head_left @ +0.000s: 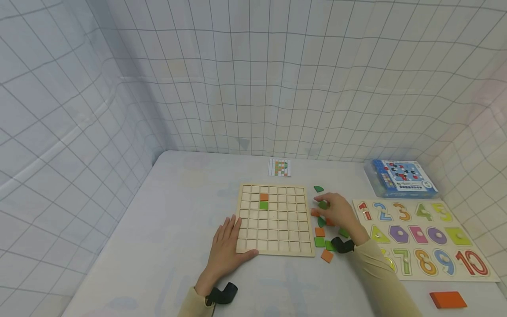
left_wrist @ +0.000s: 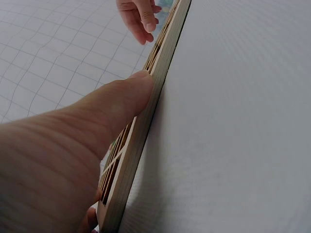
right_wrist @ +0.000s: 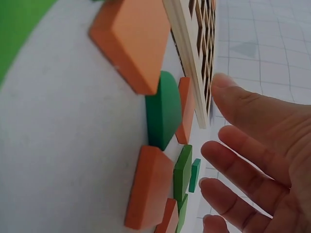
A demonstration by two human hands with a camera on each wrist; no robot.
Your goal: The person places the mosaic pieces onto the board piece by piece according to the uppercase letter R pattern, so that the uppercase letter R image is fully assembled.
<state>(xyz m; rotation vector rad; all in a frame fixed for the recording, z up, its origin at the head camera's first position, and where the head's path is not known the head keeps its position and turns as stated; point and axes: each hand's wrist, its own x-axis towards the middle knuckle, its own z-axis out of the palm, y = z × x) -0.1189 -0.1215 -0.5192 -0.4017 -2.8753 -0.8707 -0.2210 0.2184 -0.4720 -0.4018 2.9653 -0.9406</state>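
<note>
A wooden grid board (head_left: pixel 277 240) lies flat, with one orange square tile (head_left: pixel 264 197) and one green square tile (head_left: pixel 263 205) in its cells. My left hand (head_left: pixel 225 251) rests at the board's near left corner, fingers spread along the left side and thumb on the near edge. To the right of the board, my right hand (head_left: pixel 338 211) hovers over loose green and orange pieces. Its fingers are loosely bent and nothing shows between them in the right wrist view. Below them lie a dark green curved piece (right_wrist: pixel 163 111) and an orange tile (right_wrist: pixel 150 187).
A small pattern card (head_left: pixel 279 167) lies behind the board. At the right are a number-and-shape puzzle board (head_left: pixel 425 255), a blue boxed set (head_left: pixel 404 176) and an orange block (head_left: pixel 447 300). Gridded cloth (head_left: pixel 257 88) hangs at the back and sides.
</note>
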